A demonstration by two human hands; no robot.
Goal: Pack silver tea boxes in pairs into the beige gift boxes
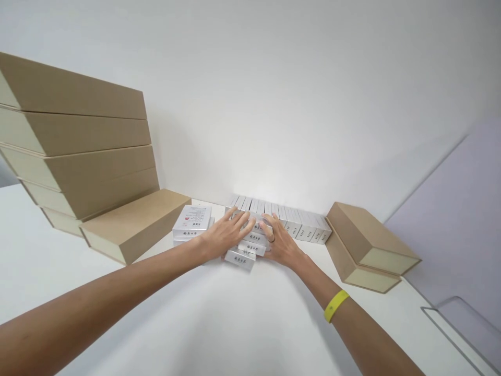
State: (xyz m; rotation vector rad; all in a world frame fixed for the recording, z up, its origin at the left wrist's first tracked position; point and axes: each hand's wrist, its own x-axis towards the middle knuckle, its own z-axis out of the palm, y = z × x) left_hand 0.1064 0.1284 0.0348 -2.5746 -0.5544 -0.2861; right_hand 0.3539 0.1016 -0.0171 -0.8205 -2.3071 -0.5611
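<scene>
A small stack of white printed cartons (252, 247) stands in the middle of the table, its lowest carton jutting toward me. My left hand (226, 233) grips the stack from the left, its fingers reaching over the upper cartons. On the opposite side my right hand (282, 244) is curled around the stack, a ring on one finger. Behind the hands, a row of similar cartons (307, 224) stands on edge along the wall, partly hidden by my fingers. Another short stack of cartons (192, 219) lies flat just left of my left hand.
A tall stack of brown boxes (97, 136) rises at the left, with a single brown box (136, 224) lying before it. Two more brown boxes (371, 243) are stacked at the right end of the carton row. The white wall (274, 99) borders the white table (219, 324).
</scene>
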